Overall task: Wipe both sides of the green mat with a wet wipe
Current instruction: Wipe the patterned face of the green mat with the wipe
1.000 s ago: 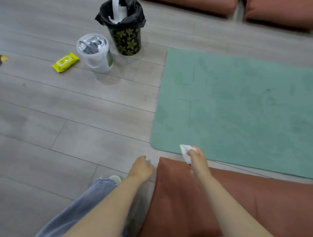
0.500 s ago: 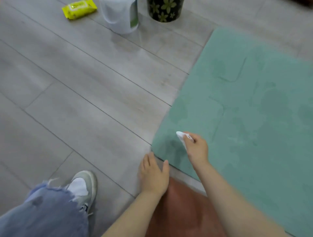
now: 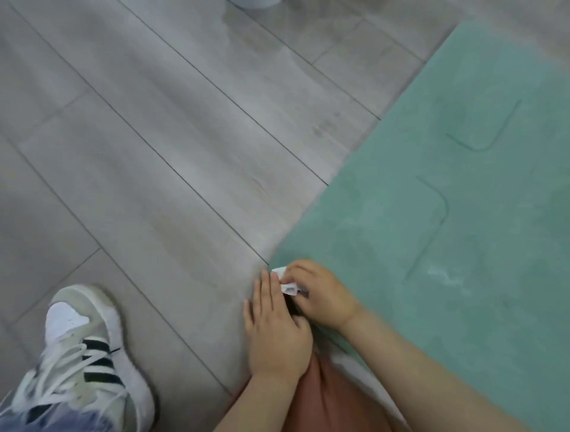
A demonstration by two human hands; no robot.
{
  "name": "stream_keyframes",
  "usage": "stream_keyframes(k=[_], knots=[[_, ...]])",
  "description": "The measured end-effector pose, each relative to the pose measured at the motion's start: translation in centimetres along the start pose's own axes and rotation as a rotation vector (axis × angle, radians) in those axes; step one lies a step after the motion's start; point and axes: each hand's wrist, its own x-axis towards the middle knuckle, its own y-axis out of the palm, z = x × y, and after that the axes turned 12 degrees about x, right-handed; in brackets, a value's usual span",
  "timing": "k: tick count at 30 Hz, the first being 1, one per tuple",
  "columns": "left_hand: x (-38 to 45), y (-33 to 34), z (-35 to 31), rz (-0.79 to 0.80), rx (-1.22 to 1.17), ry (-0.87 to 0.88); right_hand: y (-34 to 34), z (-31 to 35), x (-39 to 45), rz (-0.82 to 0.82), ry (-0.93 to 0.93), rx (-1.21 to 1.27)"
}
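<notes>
The green mat (image 3: 447, 234) lies flat on the grey floor and fills the right side of the view, with faint damp patches on it. Its near left corner sits right under my hands. My right hand (image 3: 320, 296) holds a small crumpled white wet wipe (image 3: 288, 285) between curled fingers at that corner. My left hand (image 3: 274, 327) lies beside it with fingers straight, the fingertips at the mat's corner and touching the wipe. Whether the corner is lifted is hidden by the hands.
A rust-red cushion (image 3: 327, 401) lies under my forearms at the bottom. My white sneaker with black stripes (image 3: 89, 348) and a jeans hem are at the lower left. The base of a white tub (image 3: 253, 2) shows at the top edge. Grey plank floor lies to the left.
The view has tipped down and closer. My right hand with the wipe drew back to the mat's near corner, and my left hand moved forward to meet it there.
</notes>
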Motion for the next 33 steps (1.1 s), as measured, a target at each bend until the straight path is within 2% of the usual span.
stream_keyframes(k=[4, 6, 7, 9, 12, 13, 14, 15, 16, 18, 20, 22, 23, 24, 25, 27, 29, 30, 31, 32, 33], knots=[[0.1, 1.2, 0.5, -0.066, -0.038, -0.007, -2.9, -1.1, 2.8, 0.317, -0.223, -0.197], [0.3, 1.6, 0.7, -0.08, -0.062, -0.006, -5.4, -2.2, 5.8, 0.32, -0.24, -0.26], [0.3, 1.8, 0.8, -0.087, -0.071, -0.01, -7.2, -3.2, 7.5, 0.233, -0.192, -0.278], [0.3, 2.1, 1.0, -0.106, -0.077, -0.012, -11.6, -5.7, 10.5, -0.088, 0.014, -0.338], [0.4, 2.2, 1.1, -0.134, -0.09, -0.007, -17.8, -8.9, 12.7, -0.613, 0.53, -0.337], [0.5, 2.3, 1.1, -0.147, -0.105, -0.009, -18.0, -9.0, 13.2, -0.722, 0.63, -0.295], [0.5, 2.5, 1.2, -0.165, -0.128, -0.009, -17.2, -8.5, 13.5, -0.771, 0.638, -0.258], [0.6, 2.6, 1.3, -0.185, -0.159, -0.009, -15.7, -7.5, 13.4, -0.749, 0.579, -0.233], [0.6, 2.7, 1.4, -0.206, -0.191, -0.013, -13.4, -6.5, 12.6, -0.663, 0.49, -0.21], [0.6, 2.8, 1.7, -0.223, -0.249, -0.023, -8.3, -3.6, 8.5, -0.369, 0.259, -0.173], [0.7, 2.7, 1.9, -0.232, -0.291, -0.026, -4.2, -0.9, 3.0, 0.045, 0.024, -0.141], [0.8, 2.7, 1.8, -0.235, -0.305, -0.028, -3.1, 0.1, 0.2, 0.477, -0.133, -0.119], [0.8, 2.7, 1.8, -0.233, -0.305, -0.029, -3.7, -0.5, 0.7, 0.599, -0.208, -0.143], [0.8, 2.6, 1.7, -0.233, -0.304, -0.033, -4.8, -1.5, 2.1, 0.615, -0.257, -0.176], [0.8, 2.5, 1.6, -0.234, -0.304, -0.036, -6.2, -2.6, 4.3, 0.489, -0.238, -0.205], [0.8, 2.7, 1.6, -0.223, -0.297, -0.043, -10.6, -5.1, 9.1, -0.008, -0.033, -0.281], [0.7, 2.8, 1.7, -0.22, -0.286, -0.038, -16.3, -8.5, 12.1, -0.497, 0.374, -0.386], [0.7, 2.9, 1.7, -0.226, -0.284, -0.036, -18.6, -9.7, 12.8, -0.72, 0.58, -0.345], [0.8, 2.8, 1.7, -0.23, -0.283, -0.034, -19.6, -10.1, 13.2, -0.891, 0.726, -0.232], [0.8, 2.8, 1.7, -0.232, -0.281, -0.032, -19.2, -10.0, 13.5, -0.985, 0.774, -0.129], [0.8, 2.8, 1.7, -0.234, -0.28, -0.03, -17.8, -9.4, 13.5, -0.973, 0.728, -0.126]])
